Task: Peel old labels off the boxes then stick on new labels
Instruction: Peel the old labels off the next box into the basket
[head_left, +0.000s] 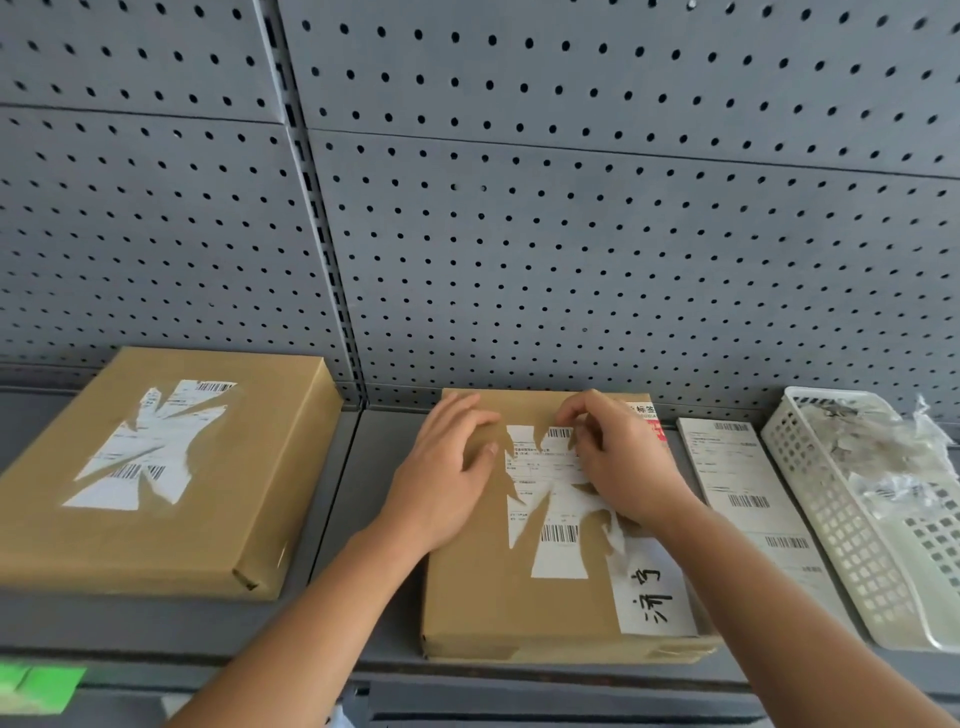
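The right hand covers the upper right of the torn white paper label on the flat brown cardboard box; whether its curled fingers pinch paper is unclear. Behind that hand a red-and-white sticker is half hidden. Label print is unreadably small. Below-left of the left hand, a blurred green object is cut off.

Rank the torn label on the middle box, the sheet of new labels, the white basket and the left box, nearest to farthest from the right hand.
1. The torn label, on the middle box, pinched by the right hand.
2. The sheet of new labels, just right of that box.
3. The white basket, farther right.
4. The left box, far left, beyond the left hand.
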